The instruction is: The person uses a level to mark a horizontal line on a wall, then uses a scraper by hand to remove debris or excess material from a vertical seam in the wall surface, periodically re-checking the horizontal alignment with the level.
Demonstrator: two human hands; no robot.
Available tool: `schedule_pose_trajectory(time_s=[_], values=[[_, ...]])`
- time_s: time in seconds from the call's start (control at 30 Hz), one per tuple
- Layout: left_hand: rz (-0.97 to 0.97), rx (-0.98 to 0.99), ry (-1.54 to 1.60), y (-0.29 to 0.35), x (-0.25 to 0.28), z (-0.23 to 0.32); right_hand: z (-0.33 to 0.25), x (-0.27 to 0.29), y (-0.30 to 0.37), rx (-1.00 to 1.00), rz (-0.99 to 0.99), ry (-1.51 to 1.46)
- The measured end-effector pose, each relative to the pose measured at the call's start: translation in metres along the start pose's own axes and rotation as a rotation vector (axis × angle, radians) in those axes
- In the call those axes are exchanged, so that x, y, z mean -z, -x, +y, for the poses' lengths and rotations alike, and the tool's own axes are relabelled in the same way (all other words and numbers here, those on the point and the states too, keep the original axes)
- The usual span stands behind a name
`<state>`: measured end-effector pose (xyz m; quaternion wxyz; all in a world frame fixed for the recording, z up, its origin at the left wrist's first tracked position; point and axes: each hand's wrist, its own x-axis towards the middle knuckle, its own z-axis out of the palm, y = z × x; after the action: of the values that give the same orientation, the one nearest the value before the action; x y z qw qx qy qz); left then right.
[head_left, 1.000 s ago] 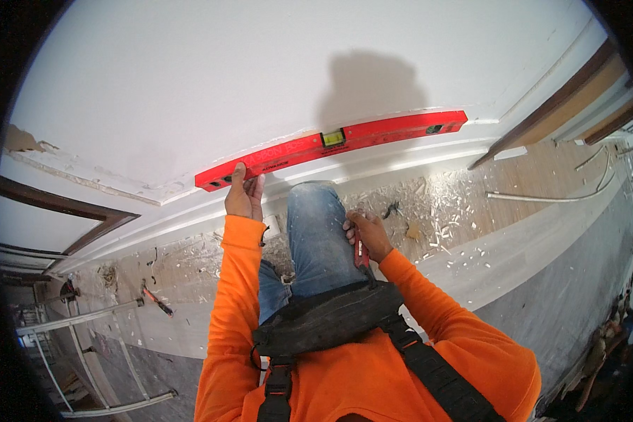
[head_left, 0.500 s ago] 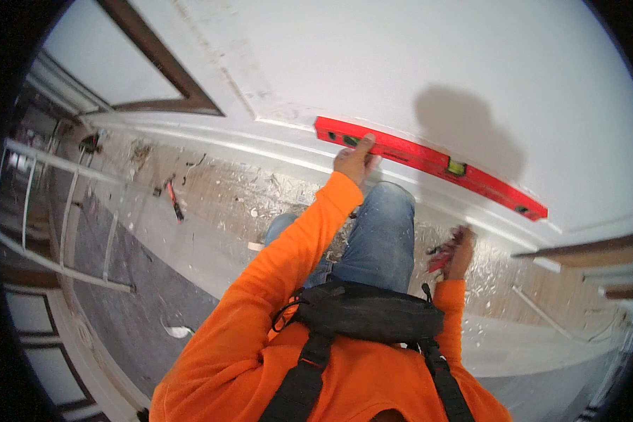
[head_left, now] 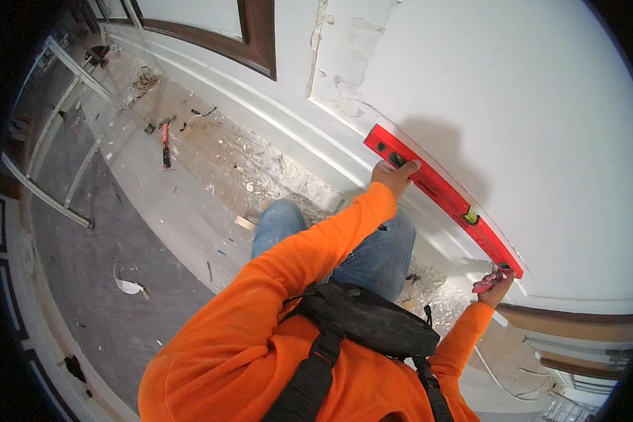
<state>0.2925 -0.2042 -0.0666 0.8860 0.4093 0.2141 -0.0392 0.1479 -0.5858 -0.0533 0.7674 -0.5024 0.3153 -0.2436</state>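
A long red spirit level lies along the white wall, slanting down to the right, with a yellow-green vial near its middle. My left hand is closed on its left part, the thumb over the front face. My right hand is at the level's right end, its fingers closed round a small red object whose kind I cannot make out. Those fingers appear to touch the level's lower edge.
My bent knees are beside the white baseboard. A hammer with an orange-and-black handle lies on the debris-strewn floor at left. Beyond it stands a white metal frame. A dark wooden frame is on the wall.
My right hand has risen from near the floor to the level's right end with the red object. The view has turned, and the level now appears steeper and farther right.
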Motion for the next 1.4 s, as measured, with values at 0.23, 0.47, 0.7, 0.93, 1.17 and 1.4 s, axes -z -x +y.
schedule_pose_trajectory(time_s=[0.23,0.47,0.7,0.93,1.17,1.4], values=[[0.068,-0.087,0.045,-0.043,0.063,0.060,0.035,-0.051,0.029,-0.049,-0.155,0.098],[0.115,-0.119,-0.017,-0.051,0.092,0.112,0.059,-0.115,0.072,-0.037,-0.263,0.057],[0.127,-0.109,0.013,-0.024,0.203,0.044,0.064,-0.087,0.098,-0.095,-0.168,0.277],[0.869,-0.041,0.304,-0.020,0.561,0.065,0.098,-0.094,0.162,-0.594,-0.530,0.641],[1.258,-0.197,0.520,0.116,0.705,0.062,0.128,-0.236,0.186,-0.565,-0.725,0.373],[1.273,-0.011,0.752,0.146,0.796,-0.056,0.176,-0.391,0.223,-0.415,-0.930,0.422]])
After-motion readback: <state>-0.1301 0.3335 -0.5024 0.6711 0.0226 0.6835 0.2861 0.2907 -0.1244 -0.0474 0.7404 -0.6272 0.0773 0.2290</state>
